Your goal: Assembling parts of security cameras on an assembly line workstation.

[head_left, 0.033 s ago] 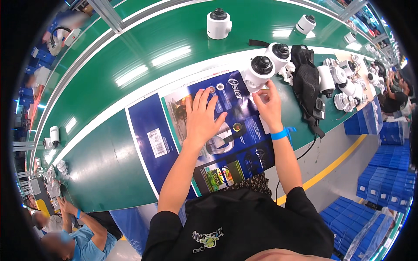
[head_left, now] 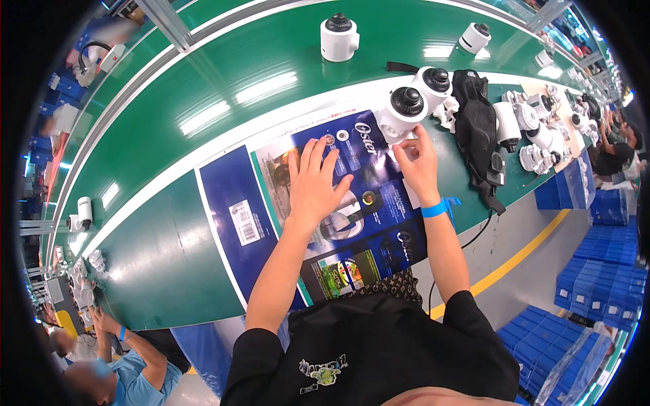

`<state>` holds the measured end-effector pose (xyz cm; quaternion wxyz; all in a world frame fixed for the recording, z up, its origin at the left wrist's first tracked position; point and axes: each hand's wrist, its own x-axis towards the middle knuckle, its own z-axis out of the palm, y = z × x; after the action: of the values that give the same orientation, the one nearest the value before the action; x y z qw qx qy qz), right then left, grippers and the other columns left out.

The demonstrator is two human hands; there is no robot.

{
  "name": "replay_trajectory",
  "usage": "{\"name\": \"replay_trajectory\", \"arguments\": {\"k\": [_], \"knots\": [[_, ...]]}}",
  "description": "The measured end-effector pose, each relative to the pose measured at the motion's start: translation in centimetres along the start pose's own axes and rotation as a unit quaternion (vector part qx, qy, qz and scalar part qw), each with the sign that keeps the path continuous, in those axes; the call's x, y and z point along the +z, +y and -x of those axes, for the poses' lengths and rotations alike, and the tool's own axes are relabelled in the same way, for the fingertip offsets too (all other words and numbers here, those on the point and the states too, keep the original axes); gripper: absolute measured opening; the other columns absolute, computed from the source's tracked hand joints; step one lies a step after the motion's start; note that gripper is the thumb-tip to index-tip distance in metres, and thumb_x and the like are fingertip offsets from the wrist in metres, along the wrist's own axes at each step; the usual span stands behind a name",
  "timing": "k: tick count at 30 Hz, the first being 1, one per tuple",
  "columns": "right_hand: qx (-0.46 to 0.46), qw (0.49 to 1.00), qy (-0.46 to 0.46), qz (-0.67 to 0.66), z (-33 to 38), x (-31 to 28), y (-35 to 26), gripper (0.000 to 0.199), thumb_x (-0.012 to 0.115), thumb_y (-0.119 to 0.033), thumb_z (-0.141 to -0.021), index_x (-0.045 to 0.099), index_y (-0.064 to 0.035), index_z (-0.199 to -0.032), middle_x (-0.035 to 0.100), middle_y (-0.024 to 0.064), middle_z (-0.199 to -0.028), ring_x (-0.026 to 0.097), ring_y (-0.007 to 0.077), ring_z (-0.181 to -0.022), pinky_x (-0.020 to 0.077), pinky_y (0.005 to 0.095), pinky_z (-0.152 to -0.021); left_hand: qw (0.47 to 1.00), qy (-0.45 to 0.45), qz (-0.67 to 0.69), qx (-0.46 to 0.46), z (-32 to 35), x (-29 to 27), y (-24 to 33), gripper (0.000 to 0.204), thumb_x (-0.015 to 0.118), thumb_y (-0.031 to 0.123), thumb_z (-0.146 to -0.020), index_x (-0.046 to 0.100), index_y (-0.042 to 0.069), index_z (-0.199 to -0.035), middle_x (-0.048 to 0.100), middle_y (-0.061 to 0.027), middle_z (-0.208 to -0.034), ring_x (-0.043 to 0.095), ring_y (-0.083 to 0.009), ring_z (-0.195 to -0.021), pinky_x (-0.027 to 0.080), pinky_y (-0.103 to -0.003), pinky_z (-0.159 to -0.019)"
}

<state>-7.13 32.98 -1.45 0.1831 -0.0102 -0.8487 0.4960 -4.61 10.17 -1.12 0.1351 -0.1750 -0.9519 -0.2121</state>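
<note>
A flattened printed carton (head_left: 379, 227), dark blue with food pictures and a barcode label, lies across the green worktable. My left hand (head_left: 315, 186) rests flat on it, fingers spread, holding nothing. At the carton's far right edge is my right hand (head_left: 420, 166), a blue band round its wrist. Its fingers curl toward the thumb against the foot of a white cylindrical device (head_left: 401, 122) with a black ribbed top; what they pinch, if anything, is hidden. A second such device (head_left: 433, 82) stands just behind, close beside the first.
A black strap-like bag (head_left: 474, 122) lies to the right, with several white device parts (head_left: 542, 135) past it. Beyond the table runs a green conveyor (head_left: 264, 64) carrying another white device (head_left: 339, 39). Blue crates (head_left: 542, 345) stand on the floor at right. A co-worker (head_left: 132, 358) sits at lower left.
The white device on the conveyor has shifted very slightly left. Both my hands and the carton stay in place.
</note>
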Motion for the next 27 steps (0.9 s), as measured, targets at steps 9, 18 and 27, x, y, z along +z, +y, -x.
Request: {"name": "replay_trajectory", "arguments": {"k": [9, 18, 27], "knots": [[-0.036, 0.998, 0.053, -0.021, -0.2, 0.9, 0.8, 0.049, 0.068, -0.006, -0.080, 0.052, 0.0026, -0.126, 0.061, 0.0108, -0.109, 0.062, 0.0143, -0.077, 0.0464, 0.0266, -0.066, 1.000, -0.027, 0.011, -0.004, -2.6, -1.1, -0.6, 0.052, 0.072, 0.039, -0.074, 0.062, 0.007, -0.113, 0.056, -0.0118, -0.123, 0.049, -0.0292, -0.118, 0.036, -0.046, -0.097], [-0.042, 0.995, 0.095, -0.013, -0.6, 0.2, 0.7, 0.040, 0.062, -0.001, -0.076, 0.052, 0.0007, -0.114, 0.054, 0.0149, -0.106, 0.061, 0.0224, -0.072, 0.0504, 0.0324, -0.066, 0.989, 0.139, 0.039, -0.028, -20.0, 4.0, -8.1, 0.106, 0.083, 0.041, -0.064, 0.026, -0.007, -0.139, 0.027, -0.0314, -0.143, 0.024, -0.0420, -0.136, 0.024, -0.047, -0.112], [0.014, 0.989, 0.118, -0.091, 0.6, -0.4, 0.4, 0.032, 0.061, -0.003, -0.078, 0.053, -0.0034, -0.109, 0.053, 0.0126, -0.105, 0.060, 0.0229, -0.073, 0.0500, 0.0339, -0.069, 0.966, 0.186, 0.145, -0.109, -26.4, 4.3, -10.0, 0.087, 0.088, 0.025, -0.061, 0.044, -0.004, -0.131, 0.048, -0.0211, -0.128, 0.051, -0.0332, -0.116, 0.043, -0.041, -0.100]]}}
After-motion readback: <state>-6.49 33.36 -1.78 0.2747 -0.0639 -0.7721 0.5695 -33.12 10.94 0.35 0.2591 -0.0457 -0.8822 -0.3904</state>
